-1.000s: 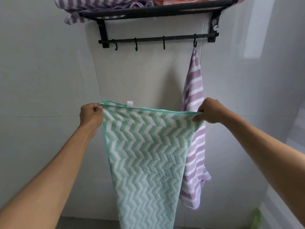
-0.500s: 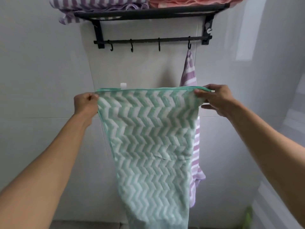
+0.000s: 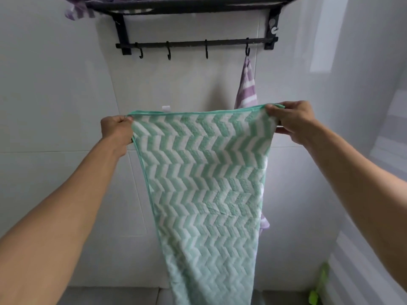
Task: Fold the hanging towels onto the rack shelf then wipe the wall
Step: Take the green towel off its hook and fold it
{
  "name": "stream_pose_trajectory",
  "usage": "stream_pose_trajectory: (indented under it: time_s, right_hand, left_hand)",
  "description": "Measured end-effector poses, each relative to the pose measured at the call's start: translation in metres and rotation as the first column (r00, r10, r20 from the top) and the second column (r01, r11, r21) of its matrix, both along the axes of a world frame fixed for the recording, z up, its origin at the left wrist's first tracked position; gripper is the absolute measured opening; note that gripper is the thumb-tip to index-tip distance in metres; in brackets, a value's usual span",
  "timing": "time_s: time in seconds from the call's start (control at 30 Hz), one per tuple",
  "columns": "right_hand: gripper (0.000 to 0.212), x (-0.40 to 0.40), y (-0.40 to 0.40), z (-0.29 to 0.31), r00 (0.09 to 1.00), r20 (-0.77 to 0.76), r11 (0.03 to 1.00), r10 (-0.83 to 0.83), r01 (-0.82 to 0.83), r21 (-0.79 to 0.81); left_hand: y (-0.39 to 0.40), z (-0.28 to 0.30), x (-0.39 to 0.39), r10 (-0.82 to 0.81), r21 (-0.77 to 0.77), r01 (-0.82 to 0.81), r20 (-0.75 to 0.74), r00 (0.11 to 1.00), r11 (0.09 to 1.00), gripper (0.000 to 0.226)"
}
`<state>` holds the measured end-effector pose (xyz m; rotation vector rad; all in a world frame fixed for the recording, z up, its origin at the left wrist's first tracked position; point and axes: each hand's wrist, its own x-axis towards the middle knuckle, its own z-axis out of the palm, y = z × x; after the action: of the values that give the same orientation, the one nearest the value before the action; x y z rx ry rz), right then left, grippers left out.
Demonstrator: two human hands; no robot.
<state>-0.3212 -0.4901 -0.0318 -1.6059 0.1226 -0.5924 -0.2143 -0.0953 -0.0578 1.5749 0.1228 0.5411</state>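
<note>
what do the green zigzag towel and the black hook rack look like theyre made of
Green towel: looks like soft microfibre or plush fleece, matte, with a fuzzy ribbed chevron pile and a stitched edge; it drapes limply from both hands. Rack: probably metal with a matte black coating, judging by its thin rigid bars and slim hooks.

Up top, the black rack shelf (image 3: pixel 193 5) runs along the white tiled wall (image 3: pixel 55 84), fixed on two black brackets. A purple-striped towel (image 3: pixel 76 13) lies on its left end, one corner spilling over the front edge. Below the shelf, the hook rail (image 3: pixel 196 44) carries four hooks; the rightmost hook (image 3: pixel 247 49) holds a hanging purple-striped towel (image 3: pixel 247 89), the other three bare. Down low, a strip of grey floor (image 3: pixel 105 296) meets the wall.
</note>
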Motion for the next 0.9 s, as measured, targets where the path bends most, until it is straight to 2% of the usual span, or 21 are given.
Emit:
stream_pose_trajectory:
  time_s: [0.23,0.33,0.4,0.47,0.53,0.63,0.7,0.77,0.8,0.83,0.9]
  right_hand:
    - [0.016,0.005,0.015,-0.009,1.000,-0.031,1.000,0.004,-0.004,0.004]
    - [0.017,0.008,0.025,-0.008,0.999,-0.037,1.000,0.000,0.000,0.002]
    - [0.018,0.009,0.027,-0.004,1.000,-0.022,1.000,-0.008,0.007,-0.023]
    - [0.020,0.008,0.025,-0.004,1.000,-0.028,0.998,-0.008,0.007,-0.062]
    - [0.021,0.006,0.021,-0.019,0.995,-0.103,0.997,-0.001,-0.007,-0.082]
    - [0.026,0.008,0.025,-0.029,0.977,-0.208,0.995,0.048,-0.065,-0.079]
    - [0.029,0.015,0.023,-0.012,0.989,-0.128,0.997,0.074,-0.075,-0.004]
    - [0.043,0.016,0.018,0.001,0.976,-0.069,0.978,0.204,-0.200,0.064]
    - [0.054,0.011,0.016,-0.006,0.947,-0.125,0.955,0.295,-0.292,0.044]
    - [0.066,0.005,0.015,-0.027,0.906,-0.225,0.931,0.358,-0.364,0.015]
    - [0.095,-0.008,0.013,-0.096,0.802,-0.455,0.899,0.389,-0.438,-0.003]
  left_hand:
    - [-0.008,-0.007,-0.003,0.019,0.057,-0.016,-0.060,0.998,0.998,0.025]
    - [-0.005,-0.008,-0.004,0.061,0.095,-0.054,-0.075,0.995,0.994,0.041]
    - [0.000,-0.006,-0.002,0.119,0.150,-0.111,-0.050,0.992,0.982,0.046]
    - [0.002,-0.009,-0.005,0.162,0.279,-0.147,-0.030,0.986,0.949,0.044]
    - [0.007,-0.029,-0.007,0.190,0.378,-0.156,-0.055,0.980,0.912,0.043]
    - [0.016,-0.045,-0.005,0.200,0.348,-0.157,-0.091,0.976,0.924,0.039]
    - [0.020,-0.022,0.003,0.120,0.221,-0.104,-0.059,0.991,0.970,0.035]
    - [0.023,-0.010,0.003,-0.131,0.011,0.131,0.026,0.991,0.991,0.033]
    - [0.023,-0.024,-0.005,-0.276,-0.047,0.277,0.038,0.960,0.960,0.036]
    - [0.021,-0.048,-0.018,-0.369,-0.060,0.366,-0.037,0.929,0.929,0.036]
    - [0.015,-0.118,-0.048,-0.437,-0.084,0.432,-0.273,0.857,0.898,0.030]
